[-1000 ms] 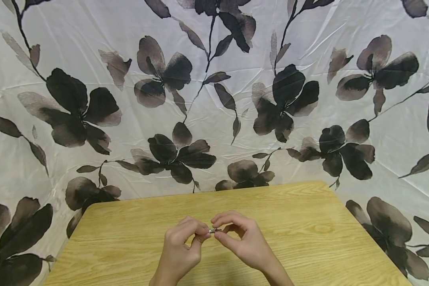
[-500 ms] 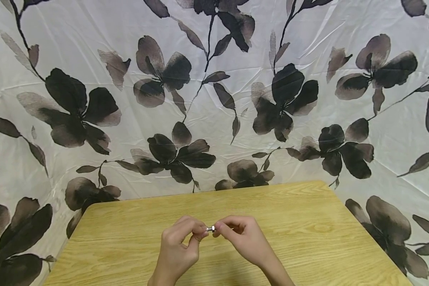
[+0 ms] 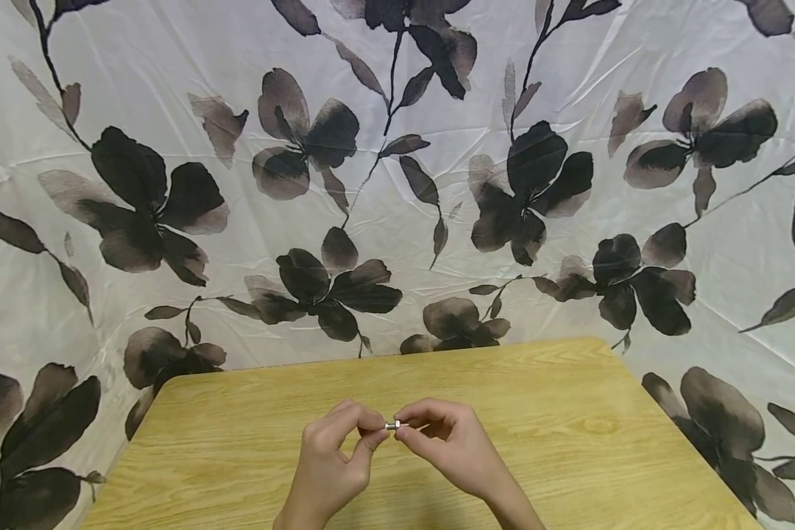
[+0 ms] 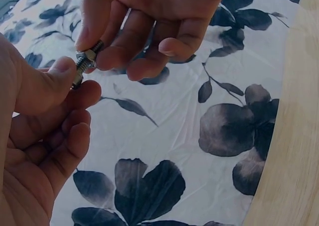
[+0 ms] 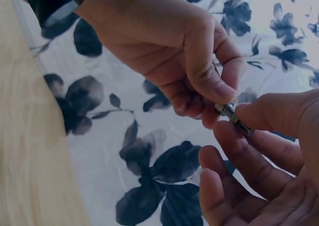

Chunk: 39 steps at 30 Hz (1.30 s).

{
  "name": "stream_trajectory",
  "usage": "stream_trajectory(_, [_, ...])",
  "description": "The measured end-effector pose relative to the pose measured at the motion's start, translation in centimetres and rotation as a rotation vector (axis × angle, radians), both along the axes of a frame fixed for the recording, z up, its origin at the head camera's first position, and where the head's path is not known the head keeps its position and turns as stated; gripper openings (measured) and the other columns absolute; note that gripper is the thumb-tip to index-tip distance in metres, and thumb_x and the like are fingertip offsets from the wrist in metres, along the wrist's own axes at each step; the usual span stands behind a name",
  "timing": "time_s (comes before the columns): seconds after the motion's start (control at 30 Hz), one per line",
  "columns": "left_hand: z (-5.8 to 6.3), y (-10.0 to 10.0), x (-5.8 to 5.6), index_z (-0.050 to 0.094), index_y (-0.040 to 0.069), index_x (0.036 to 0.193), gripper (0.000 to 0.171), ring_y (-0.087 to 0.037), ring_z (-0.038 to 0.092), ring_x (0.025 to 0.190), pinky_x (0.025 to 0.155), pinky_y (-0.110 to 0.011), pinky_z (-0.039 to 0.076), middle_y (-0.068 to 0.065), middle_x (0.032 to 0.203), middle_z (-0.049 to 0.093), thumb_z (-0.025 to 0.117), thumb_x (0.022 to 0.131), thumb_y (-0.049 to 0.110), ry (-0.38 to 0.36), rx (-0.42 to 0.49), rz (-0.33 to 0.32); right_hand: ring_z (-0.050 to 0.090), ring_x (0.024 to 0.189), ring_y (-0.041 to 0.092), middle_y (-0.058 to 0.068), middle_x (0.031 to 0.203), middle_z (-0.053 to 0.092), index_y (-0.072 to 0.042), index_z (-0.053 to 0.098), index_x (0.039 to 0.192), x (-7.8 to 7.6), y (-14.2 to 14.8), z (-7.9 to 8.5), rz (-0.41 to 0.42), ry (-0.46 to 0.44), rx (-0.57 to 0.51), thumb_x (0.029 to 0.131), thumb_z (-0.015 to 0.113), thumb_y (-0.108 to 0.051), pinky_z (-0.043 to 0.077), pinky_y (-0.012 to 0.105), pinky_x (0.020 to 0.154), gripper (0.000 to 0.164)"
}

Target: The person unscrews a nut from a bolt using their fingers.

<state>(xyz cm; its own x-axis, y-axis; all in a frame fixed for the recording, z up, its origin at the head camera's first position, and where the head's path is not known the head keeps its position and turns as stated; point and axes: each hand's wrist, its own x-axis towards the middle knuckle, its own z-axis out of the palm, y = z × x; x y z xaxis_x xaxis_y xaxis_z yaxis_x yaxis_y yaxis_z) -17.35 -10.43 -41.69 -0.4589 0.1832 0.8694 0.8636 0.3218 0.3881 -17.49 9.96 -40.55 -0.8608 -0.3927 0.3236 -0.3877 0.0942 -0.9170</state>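
Note:
A small metal bolt (image 4: 97, 46) with a hex nut (image 4: 85, 61) on its thread is held up above the table between two bare hands. My left hand (image 3: 334, 456) pinches the head end of the bolt between thumb and forefinger. From the other side, my right hand (image 3: 453, 445) has its thumb and forefinger tips on either side of the nut (image 5: 233, 117). Past the nut, the threaded end of the bolt (image 5: 244, 128) sticks out between the right fingers. The other right fingers are spread and bent, holding nothing. In the right wrist view, the left hand (image 5: 164, 52) partly hides the bolt's head.
Beneath both hands lies a light wood-grain table (image 3: 238, 427) with rounded far corners. A white cloth (image 3: 411, 243) printed with dark flowers hangs behind the table and along its sides. A black wrist device (image 5: 55, 4) sits on the left wrist.
The right thumb and forefinger have rolled over the nut and back: half a second ago the thumb lay forward, and now it sits lower. The left hand keeps its pinch, nearly still.

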Motion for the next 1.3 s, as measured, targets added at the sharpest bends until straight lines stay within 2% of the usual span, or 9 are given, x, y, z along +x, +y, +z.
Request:
stream_trajectory(0.27, [0.01,-0.01,0.07,0.07,0.014,0.091,0.028,-0.007,0.064,0.07,0.068,-0.015,0.054,0.003,0.081,0.07,0.083,0.078,-0.008,-0.056,-0.002,-0.002,0.07,0.094,0.011,0.012,0.102,0.074,-0.01,0.073,0.111,-0.18,0.15,-0.27,0.004,0.036,-0.029,0.099,0.07,-0.013,0.061,0.031,0.084,0.013])
stream_trajectory(0.5, [0.23,0.14,0.2,0.072,0.014,0.1,0.027,-0.006,0.065,0.07,0.066,-0.019,0.057,0.001,0.086,0.074,0.08,0.084,-0.005,-0.14,0.001,-0.032,0.07,0.094,0.013,0.013,0.104,0.073,-0.009,0.073,0.111,-0.29,0.4,-0.27,-0.024,0.054,-0.048,0.097,0.071,-0.01,0.06,0.03,0.084,0.014])
stream_trajectory(0.73, [0.12,0.13,0.19,0.07,0.014,0.096,0.03,-0.008,0.064,0.071,0.068,-0.02,0.058,-0.001,0.083,0.073,0.078,0.081,-0.011,-0.195,0.045,-0.093,0.069,0.096,0.016,0.009,0.105,0.074,-0.01,0.073,0.109,-0.28,0.42,-0.22,-0.013,0.071,-0.058,0.096,0.072,-0.009,0.06,0.03,0.083,0.013])
stream_trajectory(0.93, [0.05,0.18,0.25,0.071,0.014,0.093,0.031,-0.009,0.065,0.071,0.069,-0.021,0.059,-0.001,0.081,0.072,0.079,0.078,-0.013,-0.197,0.08,-0.094,0.068,0.103,0.015,0.011,0.111,0.073,-0.01,0.072,0.115,-0.21,0.51,-0.13,0.006,0.113,-0.076,0.098,0.069,-0.008,0.06,0.03,0.083,0.017])
stream_trajectory(1.03, [0.08,0.2,0.24,0.071,0.013,0.093,0.032,-0.01,0.066,0.071,0.068,-0.02,0.059,-0.002,0.081,0.073,0.079,0.077,-0.014,-0.188,0.093,-0.092,0.068,0.104,0.012,0.012,0.113,0.073,-0.009,0.072,0.117,-0.24,0.63,-0.01,-0.034,0.073,-0.056,0.101,0.067,-0.013,0.06,0.029,0.084,0.017])
stream_trajectory(1.13, [0.08,0.22,0.21,0.071,0.012,0.093,0.033,-0.01,0.067,0.071,0.068,-0.021,0.059,-0.003,0.082,0.073,0.079,0.076,-0.015,-0.177,0.098,-0.098,0.07,0.099,0.012,0.01,0.11,0.074,-0.011,0.074,0.114,-0.3,0.7,0.1,-0.075,-0.006,-0.02,0.102,0.067,-0.019,0.06,0.029,0.081,0.016])
stream_trajectory(1.23, [-0.01,0.24,0.13,0.071,0.012,0.094,0.034,-0.011,0.067,0.072,0.068,-0.021,0.059,-0.003,0.083,0.074,0.078,0.075,-0.016,-0.163,0.102,-0.116,0.071,0.091,0.013,0.007,0.104,0.075,-0.014,0.076,0.108,-0.36,0.62,0.18,-0.08,-0.064,0.011,0.101,0.068,-0.024,0.059,0.028,0.076,0.015])
stream_trajectory(1.3, [-0.1,0.25,0.04,0.072,0.011,0.094,0.035,-0.012,0.067,0.073,0.069,-0.022,0.059,-0.004,0.083,0.074,0.078,0.075,-0.017,-0.151,0.101,-0.128,0.072,0.087,0.014,0.007,0.099,0.076,-0.013,0.077,0.105,-0.36,0.51,0.19,-0.057,-0.064,0.015,0.101,0.068,-0.023,0.059,0.028,0.074,0.014])
